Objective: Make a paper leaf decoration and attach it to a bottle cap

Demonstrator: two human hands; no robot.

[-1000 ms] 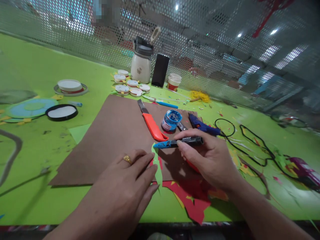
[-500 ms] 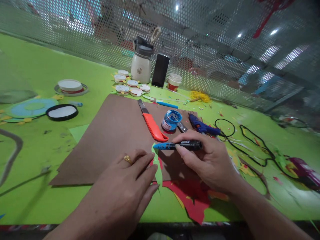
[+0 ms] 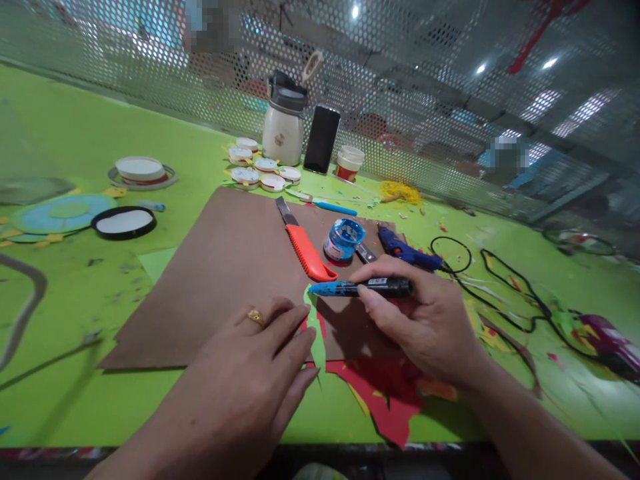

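Note:
My right hand (image 3: 425, 313) is closed in a pen grip on a black marker (image 3: 383, 287). Blue paint coats the marker's tapered front, and its tip touches the top end of a narrow light-green paper strip (image 3: 317, 340). My left hand (image 3: 245, 373), wearing a gold ring, rests with its fingers laid on the strip's left side, thumb apart. Red paper (image 3: 321, 325) shows beneath the strip. Both lie on a brown board (image 3: 240, 267). Beyond the marker are an orange-handled utility knife (image 3: 306, 253) and an open jar of blue paint (image 3: 342, 248).
A blue glue gun (image 3: 407, 250) with a black cord lies to the right. Red paper scraps (image 3: 390, 407) sit at the front. Behind stand a white jug (image 3: 283, 137), a phone (image 3: 321, 140) and several white discs (image 3: 265, 165). Perforated mesh (image 3: 225, 87) borders the green table.
The marker has shifted slightly right and up with my right hand, its tip staying at the strip's top end. My left hand has hardly moved.

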